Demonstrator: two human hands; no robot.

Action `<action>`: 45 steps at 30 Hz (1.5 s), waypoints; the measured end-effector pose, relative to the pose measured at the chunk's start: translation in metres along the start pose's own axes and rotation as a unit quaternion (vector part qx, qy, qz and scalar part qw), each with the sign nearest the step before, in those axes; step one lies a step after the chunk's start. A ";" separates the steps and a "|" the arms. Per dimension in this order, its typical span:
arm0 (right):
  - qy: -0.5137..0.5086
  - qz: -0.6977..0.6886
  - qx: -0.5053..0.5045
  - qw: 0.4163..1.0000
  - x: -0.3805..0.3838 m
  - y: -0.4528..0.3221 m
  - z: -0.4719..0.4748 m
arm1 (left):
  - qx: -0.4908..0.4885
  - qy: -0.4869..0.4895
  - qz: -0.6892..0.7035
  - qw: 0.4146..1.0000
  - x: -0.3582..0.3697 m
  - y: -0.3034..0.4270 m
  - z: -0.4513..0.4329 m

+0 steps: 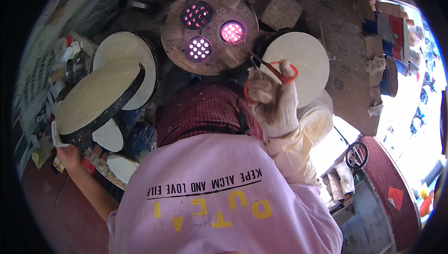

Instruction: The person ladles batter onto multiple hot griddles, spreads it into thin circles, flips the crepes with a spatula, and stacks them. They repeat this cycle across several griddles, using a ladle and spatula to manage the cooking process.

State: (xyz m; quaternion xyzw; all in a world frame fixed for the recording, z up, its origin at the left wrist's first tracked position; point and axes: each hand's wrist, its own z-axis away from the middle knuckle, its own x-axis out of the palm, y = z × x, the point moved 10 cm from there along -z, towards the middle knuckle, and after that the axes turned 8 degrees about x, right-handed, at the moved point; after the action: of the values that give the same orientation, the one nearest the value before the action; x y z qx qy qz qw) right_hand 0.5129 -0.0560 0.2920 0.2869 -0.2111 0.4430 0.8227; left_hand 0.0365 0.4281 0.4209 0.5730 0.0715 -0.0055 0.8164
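My right hand (271, 96), in a whitish glove, holds fire tongs (267, 64) with red loop handles. Their thin jaws reach toward a glowing honeycomb briquette (232, 32) in a round stove top (217, 5); whether they touch it is unclear. Two more perforated briquettes, one bright (198, 48) and one darker (196, 15), sit in the same top. On the left, my bare left hand (69, 157) grips the near edge of a black round pan (105, 119) through a pale cloth (57, 135). That pan is tilted, and a pale, dough-like layer (99, 89) fills it.
Another pale-topped round pan (143, 54) lies partly beneath the tilted one. To the stove's right is a similar pale disc (297, 65). A square slab (282, 10) lies behind it. Smaller pale rounds (108, 135) and a metal cup (75, 69) are at left; a wheel (357, 155) stands at right.
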 end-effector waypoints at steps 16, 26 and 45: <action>0.118 0.180 0.081 0.973 0.071 0.014 0.088 | 0.000 0.040 0.046 0.998 0.069 0.009 0.058; 0.102 0.217 0.050 0.970 0.105 0.017 0.149 | -0.012 0.081 0.031 0.996 0.051 0.002 0.050; 0.100 0.264 0.124 0.951 0.072 -0.013 0.026 | 0.023 0.027 0.031 0.999 0.025 0.001 0.020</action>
State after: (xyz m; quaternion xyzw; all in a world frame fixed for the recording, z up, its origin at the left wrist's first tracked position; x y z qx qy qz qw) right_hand 0.5587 -0.0356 0.3511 0.2750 -0.1392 0.6938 0.6508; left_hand 0.0640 0.4114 0.4253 0.5935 0.0757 0.0342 0.8005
